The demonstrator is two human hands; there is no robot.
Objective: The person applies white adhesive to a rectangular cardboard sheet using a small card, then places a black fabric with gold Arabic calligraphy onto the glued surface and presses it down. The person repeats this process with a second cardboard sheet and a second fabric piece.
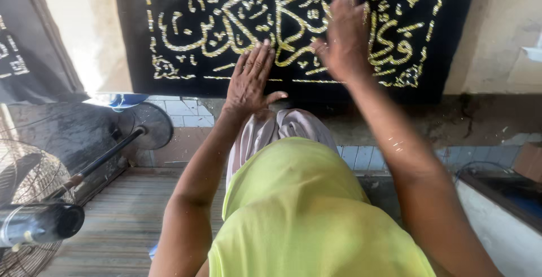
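Head view looks down on one large black cloth (293, 79) that fills the upper middle, spread over a low ledge and worked with gold calligraphy and a gold border. Below it comes one yellow-green garment (305, 215), draped over the person's lap and taking up the bottom centre, with pale lilac fabric (271, 133) showing at its upper edge. One pedestal fan (34, 209) lies tipped over at the lower left, its wire cage near the corner, its dark pole running up to a single round base (148, 124) on the tiled floor. One second dark cloth (22, 57) with pale lettering hangs at the far left edge. Two hands are on the black cloth, both released and gripping nothing. Left hand (251, 79) lies flat, palm down, fingers together and thumb spread, just above the cloth's lower edge. Right hand (344, 34) is higher and to the right, open with fingers pressed onto the gold stitching, slightly blurred. One brown box corner (529, 161) shows at the right edge.
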